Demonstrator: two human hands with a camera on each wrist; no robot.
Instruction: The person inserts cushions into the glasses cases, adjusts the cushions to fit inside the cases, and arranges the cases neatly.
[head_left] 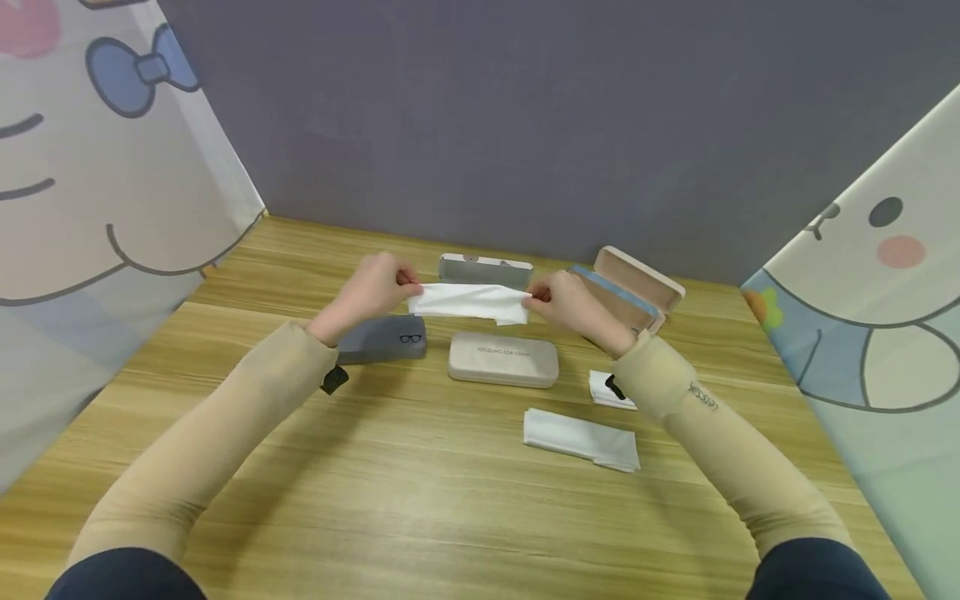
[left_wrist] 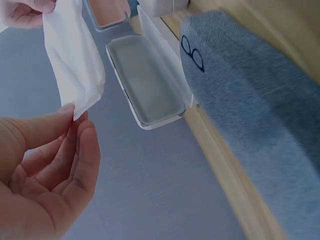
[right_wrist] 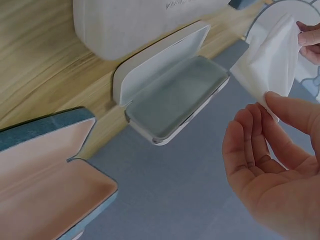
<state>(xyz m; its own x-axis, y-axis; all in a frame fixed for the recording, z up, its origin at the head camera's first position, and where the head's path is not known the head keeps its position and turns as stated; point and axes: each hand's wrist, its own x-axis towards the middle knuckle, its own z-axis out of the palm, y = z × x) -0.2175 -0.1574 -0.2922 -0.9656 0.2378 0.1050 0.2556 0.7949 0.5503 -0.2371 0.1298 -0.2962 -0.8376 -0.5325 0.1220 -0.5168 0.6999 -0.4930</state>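
A folded white cloth [head_left: 467,301] is stretched level between both hands. My left hand [head_left: 372,289] pinches its left end between thumb and fingertips, and my right hand [head_left: 568,305] pinches the right end the same way. In the left wrist view the cloth [left_wrist: 75,55] runs from the left hand [left_wrist: 50,165] up to the other hand. Just behind it in the head view stands an open glasses case [head_left: 487,271] with a grey lining, its lower part hidden by the cloth. The right wrist view shows that case's grey lining [right_wrist: 175,97] fully, beside the right hand [right_wrist: 280,165].
A closed cream glasses case [head_left: 504,360] lies in front of the cloth. Under the left forearm is a closed grey-blue case [head_left: 381,339]. An open blue case with pink lining [head_left: 637,279] stands behind the right hand. Two folded white cloths [head_left: 581,439] lie front right.
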